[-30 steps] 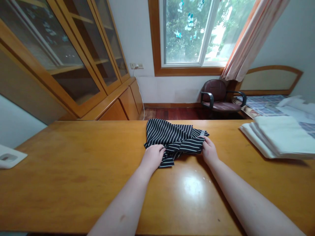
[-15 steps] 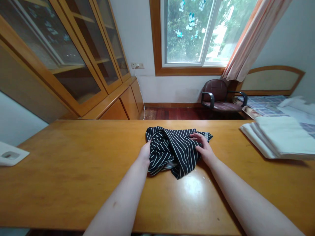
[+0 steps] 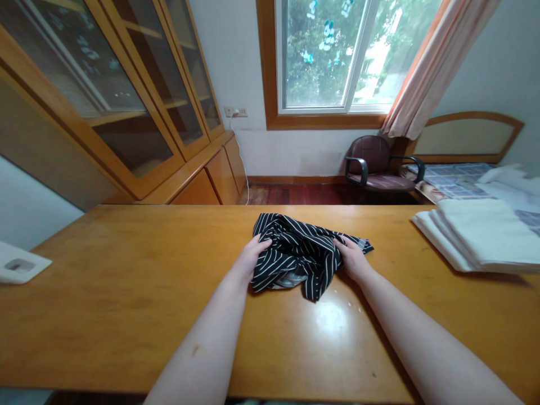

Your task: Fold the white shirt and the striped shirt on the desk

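Note:
A crumpled black garment with thin white stripes lies bunched in the middle of the wooden table, with a paler grey underside showing at its front edge. My left hand grips its left side, fingers over the fabric. On the right side, my right hand holds a fold of the same cloth. A narrow corner of the garment sticks out past my right hand.
A stack of folded white cloth sits at the table's right end, and a white paper-like item lies at the left edge. Beyond the far edge stand a glass-fronted wooden cabinet, a dark chair and a bed.
The garment has turned and bunched up, its stripes changing direction. Both hands have shifted onto its sides, and the left hand has moved up over the cloth.

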A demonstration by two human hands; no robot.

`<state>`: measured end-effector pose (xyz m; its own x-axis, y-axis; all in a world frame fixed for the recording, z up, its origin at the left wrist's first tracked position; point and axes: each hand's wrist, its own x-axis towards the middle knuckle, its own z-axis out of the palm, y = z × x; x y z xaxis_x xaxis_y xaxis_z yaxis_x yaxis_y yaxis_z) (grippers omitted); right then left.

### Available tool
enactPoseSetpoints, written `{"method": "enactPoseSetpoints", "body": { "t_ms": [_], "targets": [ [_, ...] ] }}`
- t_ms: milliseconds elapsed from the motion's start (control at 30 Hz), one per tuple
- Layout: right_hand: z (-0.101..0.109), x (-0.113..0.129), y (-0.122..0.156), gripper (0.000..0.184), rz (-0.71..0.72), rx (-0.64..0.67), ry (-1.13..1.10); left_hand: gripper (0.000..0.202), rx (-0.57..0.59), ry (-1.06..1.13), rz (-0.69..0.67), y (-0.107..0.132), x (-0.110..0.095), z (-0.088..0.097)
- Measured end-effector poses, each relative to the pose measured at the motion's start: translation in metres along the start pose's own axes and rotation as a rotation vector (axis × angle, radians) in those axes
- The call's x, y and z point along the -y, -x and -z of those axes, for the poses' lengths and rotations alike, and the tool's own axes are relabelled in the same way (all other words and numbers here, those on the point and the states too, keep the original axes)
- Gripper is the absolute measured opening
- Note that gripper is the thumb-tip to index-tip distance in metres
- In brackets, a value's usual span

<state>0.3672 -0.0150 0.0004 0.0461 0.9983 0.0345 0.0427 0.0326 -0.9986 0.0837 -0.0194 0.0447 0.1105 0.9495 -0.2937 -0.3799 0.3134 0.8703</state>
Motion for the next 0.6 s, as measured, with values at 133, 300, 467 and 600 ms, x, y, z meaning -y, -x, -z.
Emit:
{"method": "enactPoseSetpoints", "body": {
  "t_ms": [133,300,467,600],
  "targets": [
    [0.004,-0.003,-0.004,0.035,0.023,-0.139,0.05,0.043,-0.037,-0.491,-0.056,0.0,0.003,0.005],
    [0.011,0.011,0.005,0.03,0.278,-0.405,0.534,0.02,0.076,-0.805,-0.136,0.002,0.005,0.002],
    [-0.005,0.036,0.037,0.05,0.729,0.109,0.708,0.019,0.414,-1.074,-0.218,0.016,0.016,-0.018],
    [-0.026,0.038,0.045,0.097,0.659,0.561,0.796,0.024,0.649,-1.089,-0.18,0.026,0.019,-0.027]
  ]
}}
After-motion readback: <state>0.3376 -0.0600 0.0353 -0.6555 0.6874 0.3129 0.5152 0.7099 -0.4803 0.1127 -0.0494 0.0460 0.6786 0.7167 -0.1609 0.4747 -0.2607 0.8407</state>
